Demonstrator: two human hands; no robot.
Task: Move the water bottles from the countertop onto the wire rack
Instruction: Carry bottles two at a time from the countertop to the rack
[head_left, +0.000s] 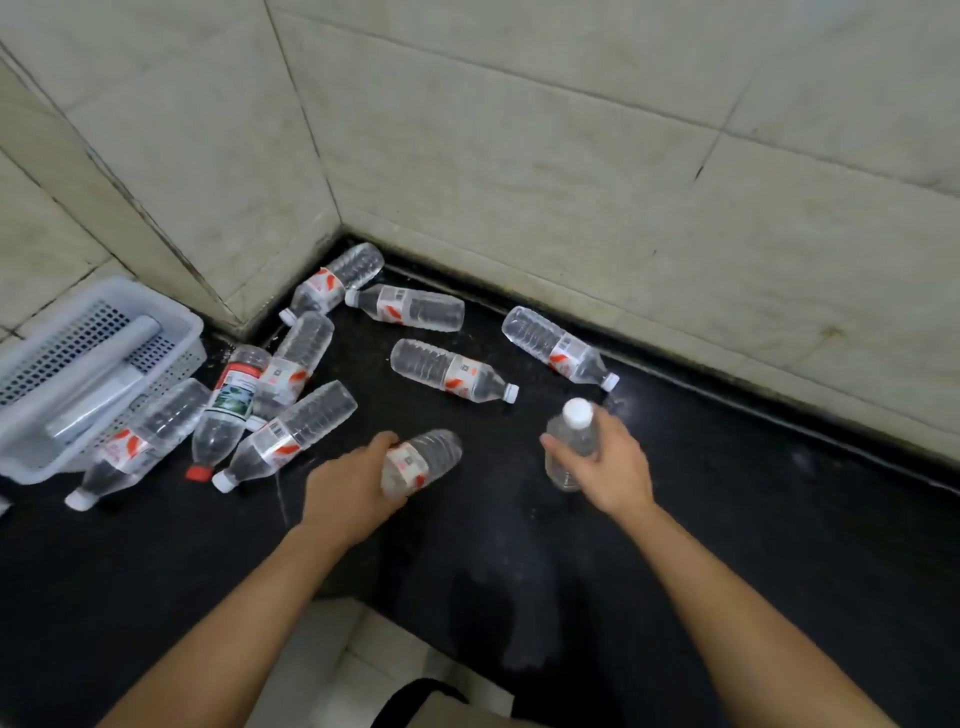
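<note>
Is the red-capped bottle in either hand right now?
No. The red-capped bottle lies in the pile beside the white basket, while the left hand and right hand each hold a white-capped bottle.

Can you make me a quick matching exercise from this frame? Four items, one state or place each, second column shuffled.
Items
1. left hand
2. right hand
3. red-capped bottle
4. white basket

States
A. grips an upright bottle with a white cap
B. lies among the pile, the only green label
C. grips a bottle tilted on its side
D. sits at the left edge of the black countertop, rolled items inside

Pairs: 1-C, 2-A, 3-B, 4-D
</note>
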